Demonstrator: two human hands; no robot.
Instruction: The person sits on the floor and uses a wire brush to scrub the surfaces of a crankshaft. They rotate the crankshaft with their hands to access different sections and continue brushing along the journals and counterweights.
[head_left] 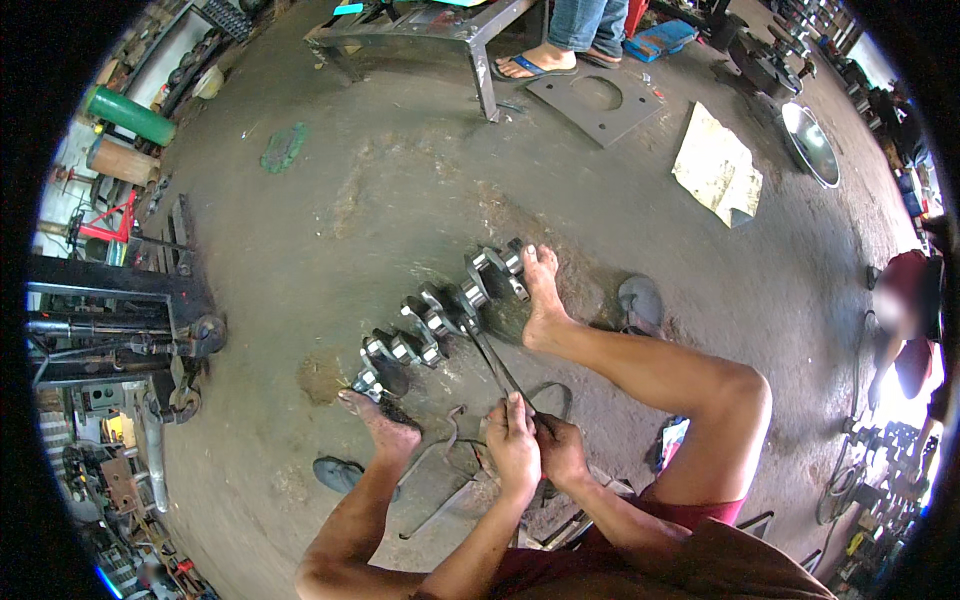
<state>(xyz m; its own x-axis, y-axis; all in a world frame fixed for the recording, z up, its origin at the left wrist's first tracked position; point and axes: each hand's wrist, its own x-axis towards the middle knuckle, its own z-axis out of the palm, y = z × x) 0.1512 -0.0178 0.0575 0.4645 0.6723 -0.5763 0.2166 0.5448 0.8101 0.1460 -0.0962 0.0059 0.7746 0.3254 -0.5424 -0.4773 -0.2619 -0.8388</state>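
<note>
A shiny metal crankshaft (437,316) lies slantwise on the floor between my bare feet. My left foot (382,424) is at its near left end and my right foot (541,292) at its far right end. A long, narrow dark tool with two bars, like tongs (492,362), reaches from my hands to the crankshaft's middle. My left hand (514,446) is closed round the near end of the bars, thumb pointing along them. Pressed beside it, my right hand (562,448) is closed on the same end. What the tool's far tip grips is too small to tell.
Loose sandals (641,302) and a strap (447,440) lie near my feet. Farther off are a flat plate with a hole (597,103), a stained paper sheet (717,165) and a metal basin (810,145). Another person's feet (537,62) stand by a metal bench (430,33). A press (120,320) stands left.
</note>
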